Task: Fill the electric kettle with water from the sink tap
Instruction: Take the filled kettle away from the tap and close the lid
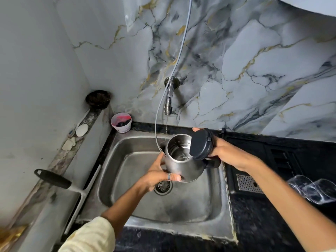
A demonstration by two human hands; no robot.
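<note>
Cream sleeve [91,237] on the left forearm, lower foreground. Left hand [156,176], a ring on one finger, cups the lower wall of the steel electric kettle [181,160], fingers curled against it. Right hand [228,154] is wrapped around the kettle's black handle [211,163]; the black lid [201,144] stands hinged open. Kettle is held tilted above the steel sink [181,210], below the wall tap [168,100]. Thin water stream [166,128] falls at the kettle's far rim. Grey hose [179,59] hangs beside the tap.
</note>
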